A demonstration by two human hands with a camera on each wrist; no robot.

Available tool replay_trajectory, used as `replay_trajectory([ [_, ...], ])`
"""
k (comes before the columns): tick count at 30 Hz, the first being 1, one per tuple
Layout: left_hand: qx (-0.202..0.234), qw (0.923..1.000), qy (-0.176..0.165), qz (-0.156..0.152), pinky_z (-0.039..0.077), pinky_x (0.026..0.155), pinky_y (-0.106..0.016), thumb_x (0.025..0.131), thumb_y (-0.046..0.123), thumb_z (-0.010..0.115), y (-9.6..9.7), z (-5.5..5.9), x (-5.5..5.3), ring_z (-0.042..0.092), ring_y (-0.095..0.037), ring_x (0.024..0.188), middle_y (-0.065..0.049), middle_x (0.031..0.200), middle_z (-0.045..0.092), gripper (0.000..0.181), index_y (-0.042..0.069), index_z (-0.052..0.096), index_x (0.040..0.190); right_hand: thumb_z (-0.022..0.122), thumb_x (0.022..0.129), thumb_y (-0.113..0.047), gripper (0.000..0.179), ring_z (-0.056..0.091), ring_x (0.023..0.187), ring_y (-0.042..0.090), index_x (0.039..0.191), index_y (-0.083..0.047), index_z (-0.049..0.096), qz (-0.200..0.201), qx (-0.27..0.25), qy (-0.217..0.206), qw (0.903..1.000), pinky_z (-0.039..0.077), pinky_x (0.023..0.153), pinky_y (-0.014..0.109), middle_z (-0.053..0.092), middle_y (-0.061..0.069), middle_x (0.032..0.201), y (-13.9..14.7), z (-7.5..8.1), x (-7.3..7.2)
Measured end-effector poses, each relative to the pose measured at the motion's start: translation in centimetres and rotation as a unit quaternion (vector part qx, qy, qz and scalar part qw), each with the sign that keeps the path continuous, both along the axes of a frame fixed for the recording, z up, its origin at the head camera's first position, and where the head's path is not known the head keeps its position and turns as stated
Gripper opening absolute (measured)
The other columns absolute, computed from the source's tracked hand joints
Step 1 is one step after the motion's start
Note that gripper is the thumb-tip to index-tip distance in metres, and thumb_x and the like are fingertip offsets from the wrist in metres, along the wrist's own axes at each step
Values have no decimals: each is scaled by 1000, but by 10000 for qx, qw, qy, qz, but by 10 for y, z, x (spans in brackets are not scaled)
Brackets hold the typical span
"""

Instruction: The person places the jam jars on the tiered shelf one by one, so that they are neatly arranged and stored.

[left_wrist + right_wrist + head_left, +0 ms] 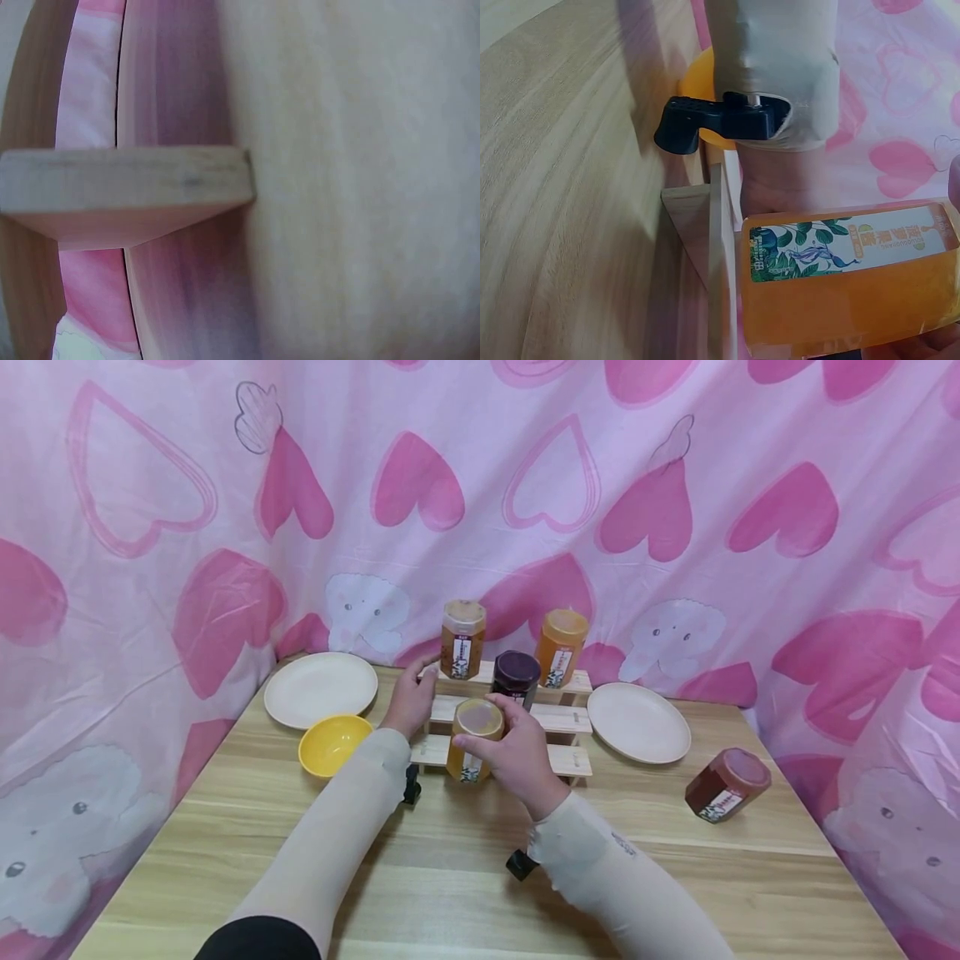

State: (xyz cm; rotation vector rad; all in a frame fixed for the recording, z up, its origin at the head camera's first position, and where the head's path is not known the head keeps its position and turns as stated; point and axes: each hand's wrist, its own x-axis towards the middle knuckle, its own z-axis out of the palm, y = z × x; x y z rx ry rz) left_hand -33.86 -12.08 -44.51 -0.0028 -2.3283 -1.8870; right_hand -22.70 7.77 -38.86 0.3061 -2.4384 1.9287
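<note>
My right hand (528, 760) grips a hexagonal jar of orange-yellow preserve (840, 300) with a printed label, thumb and fingers on opposite sides. The jar is upright at the lowest tier of a stepped wooden rack (566, 760); whether the tier bears its weight I cannot tell. My left hand (411, 700) is at the left end of the top tier, fingertips at the board's edge; its grip is unclear. The left wrist view shows the rack's boards (127, 180) very close. A dark purple jar (515, 677) occupies the middle tier, partly hidden behind the right hand.
On the top tier stand an amber jar (462, 643) and an orange jar (561, 652). A red-brown jar (726, 787) stands on the table at right. White plates (321, 689) (637, 722) flank the rack; a yellow bowl (333, 747) is left of it. A pink heart-patterned curtain (480, 527) hangs behind.
</note>
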Motion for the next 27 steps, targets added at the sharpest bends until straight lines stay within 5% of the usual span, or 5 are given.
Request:
replay_trajectory([
  [9,63,10000,33,-35,49,90,-45,112,36,44,1,0,1,59,-46,112,-26,125,61,45,24,53,155,96,78,-23,72,70,108,23,141,-18,62,1,181,11,9998,60,92,43,71,4,122,-9,-4,-5],
  [14,13,10000,9,-13,50,86,-43,112,37,44,0,0,1,59,-34,98,-31,117,61,44,27,54,154,96,79,-25,75,70,109,22,144,-16,60,-18,264,-14,9996,60,92,41,70,3,124,-15,-7,-9],
  [27,49,10000,-12,-76,50,96,-49,112,38,44,-1,-2,-1,59,-43,113,-19,131,61,46,27,52,156,95,78,-38,82,68,111,22,148,-19,57,18,511,6,9987,59,96,42,68,3,129,-19,-9,-14],
])
